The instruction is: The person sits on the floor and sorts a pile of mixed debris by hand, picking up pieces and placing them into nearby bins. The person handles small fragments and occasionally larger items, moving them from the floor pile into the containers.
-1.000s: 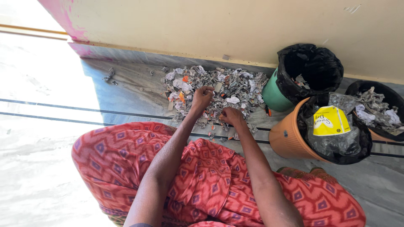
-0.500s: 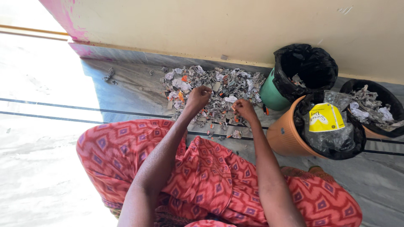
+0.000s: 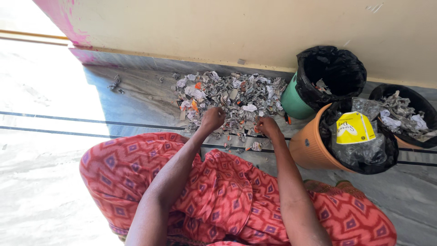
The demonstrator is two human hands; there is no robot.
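Note:
A heap of crumpled grey, white and orange scraps (image 3: 236,93) lies on the stone floor against the wall. My left hand (image 3: 212,119) rests on the heap's near edge with its fingers curled under; what they hold is hidden. My right hand (image 3: 268,126) is at the heap's near right edge, fingers pinched together on a small orange scrap. My knees in red patterned cloth (image 3: 218,191) are just in front of the heap.
A green bin with a black liner (image 3: 295,102) stands right of the heap. An orange bin (image 3: 309,148) holds clear plastic and a yellow pack (image 3: 355,128). A third lined bin (image 3: 405,114) holds scraps. Loose scraps (image 3: 114,83) lie to the left.
My left hand has drawn back from the middle of the heap to its near edge. My right hand moved right and a little away from me. The view shifted slightly.

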